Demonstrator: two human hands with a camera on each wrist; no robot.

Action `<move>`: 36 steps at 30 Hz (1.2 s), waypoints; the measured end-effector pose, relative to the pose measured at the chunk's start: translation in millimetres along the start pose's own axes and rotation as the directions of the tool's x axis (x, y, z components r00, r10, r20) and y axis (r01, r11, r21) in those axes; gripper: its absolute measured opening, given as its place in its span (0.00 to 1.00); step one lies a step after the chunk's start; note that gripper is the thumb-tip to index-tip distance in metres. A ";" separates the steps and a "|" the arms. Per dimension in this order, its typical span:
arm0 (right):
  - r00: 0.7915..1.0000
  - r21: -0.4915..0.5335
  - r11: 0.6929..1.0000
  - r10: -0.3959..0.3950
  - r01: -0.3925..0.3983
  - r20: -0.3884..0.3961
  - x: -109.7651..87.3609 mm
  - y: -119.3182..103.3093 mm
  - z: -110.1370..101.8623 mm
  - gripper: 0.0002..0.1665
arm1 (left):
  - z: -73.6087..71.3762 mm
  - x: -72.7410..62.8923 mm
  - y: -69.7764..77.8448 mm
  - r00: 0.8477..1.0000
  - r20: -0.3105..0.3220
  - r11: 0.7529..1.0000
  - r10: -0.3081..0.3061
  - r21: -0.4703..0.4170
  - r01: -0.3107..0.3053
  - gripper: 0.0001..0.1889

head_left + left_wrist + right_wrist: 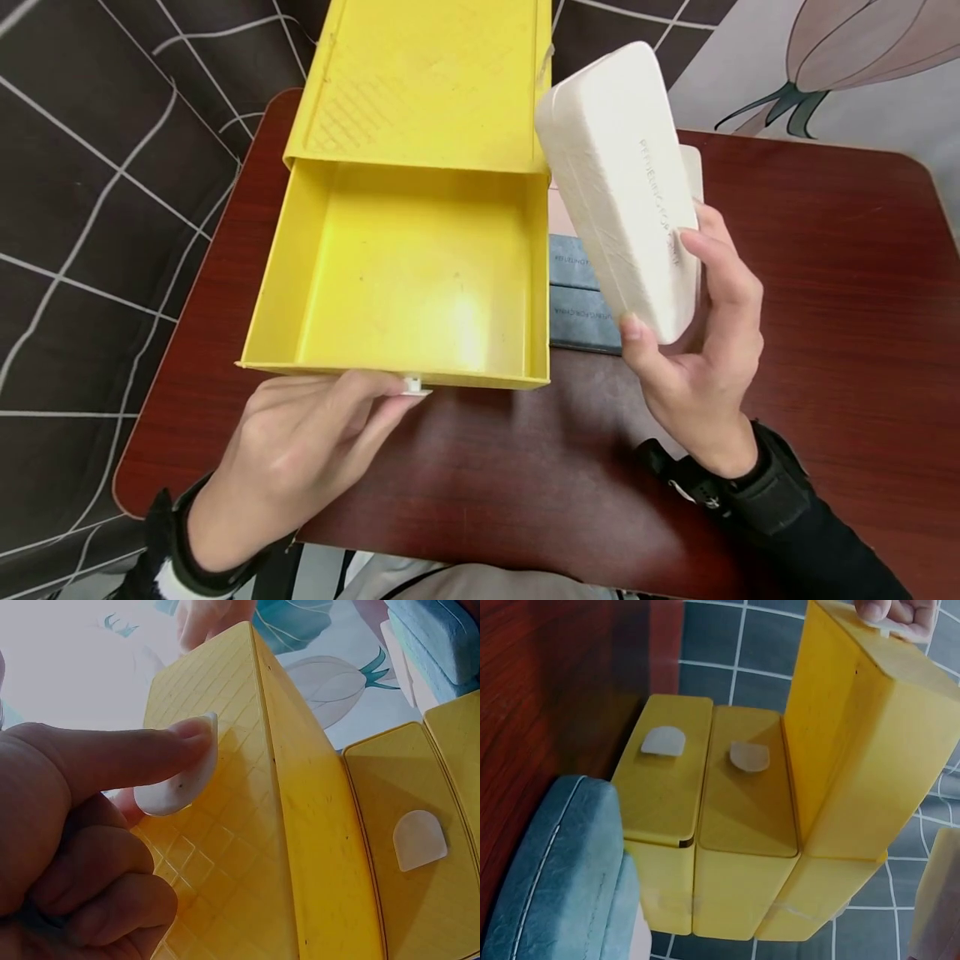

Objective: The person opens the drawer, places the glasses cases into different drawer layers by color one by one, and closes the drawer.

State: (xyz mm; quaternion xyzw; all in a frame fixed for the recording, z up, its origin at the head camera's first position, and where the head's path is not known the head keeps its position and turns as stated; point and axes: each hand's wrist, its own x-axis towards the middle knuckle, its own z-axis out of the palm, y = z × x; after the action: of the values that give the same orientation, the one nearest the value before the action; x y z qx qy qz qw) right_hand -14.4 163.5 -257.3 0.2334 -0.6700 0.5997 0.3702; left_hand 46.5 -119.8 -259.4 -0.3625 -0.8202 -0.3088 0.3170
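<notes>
A yellow drawer (427, 275) stands pulled out of the top of a yellow drawer unit (435, 83), with nothing lying in it. My left hand (300, 458) pinches the drawer's white handle (176, 784) between thumb and finger. To the right of the drawer, my right hand (708, 350) holds a white glasses case (622, 183) tilted above the table, thumb on its near end and fingers along its right side. Beneath it lie blue-grey glasses cases (581, 312), partly covered from view, and a pink one (559, 215) behind them.
Two lower drawers with white handles (664, 741) sit shut in the unit. Everything rests on a dark red wooden table (825, 333). Dark tiled wall covering (75, 208) rises along the left and back, and a flower-patterned covering (885, 75) at the back right.
</notes>
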 end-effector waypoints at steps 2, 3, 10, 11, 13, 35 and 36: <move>1.000 0.011 1.000 0.000 0.000 0.007 0.6 -0.2 2.2 0.38 | 0.0 0.4 0.6 1.000 0.003 1.000 -0.006 0.004 0.006 0.08; 1.000 0.013 1.000 0.002 -0.002 0.012 1.1 -0.5 3.1 0.38 | -0.3 0.6 1.0 1.000 0.007 1.000 -0.010 0.008 0.010 0.08; 0.999 0.011 1.000 0.007 -0.007 0.052 4.4 -2.8 7.4 0.38 | -2.0 0.8 3.4 0.999 0.024 1.000 -0.022 0.013 0.022 0.08; 0.998 0.006 1.000 0.005 -0.005 0.058 5.0 -2.9 7.7 0.38 | -2.0 1.0 3.7 1.000 0.023 1.000 -0.022 0.012 0.021 0.08; 0.997 -0.010 1.000 0.005 -0.005 0.073 6.0 -3.2 7.7 0.38 | -1.9 1.3 4.4 1.000 0.017 1.000 -0.019 0.008 0.018 0.08; 0.987 -0.046 0.999 -0.004 0.011 0.161 22.1 -8.6 15.4 0.38 | -0.7 1.0 9.6 0.999 0.037 1.000 -0.018 0.025 0.017 0.08; 0.986 -0.045 0.999 -0.005 0.013 0.169 23.0 -8.7 15.8 0.37 | -0.7 1.4 9.9 0.999 0.038 1.000 -0.017 0.026 0.016 0.08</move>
State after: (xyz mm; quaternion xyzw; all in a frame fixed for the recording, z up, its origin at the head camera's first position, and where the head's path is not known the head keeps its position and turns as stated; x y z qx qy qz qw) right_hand -25.4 149.7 -234.1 0.2776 -0.7115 0.5606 0.3201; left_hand 53.8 -114.4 -255.2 -0.3575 -0.8330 -0.2937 0.3034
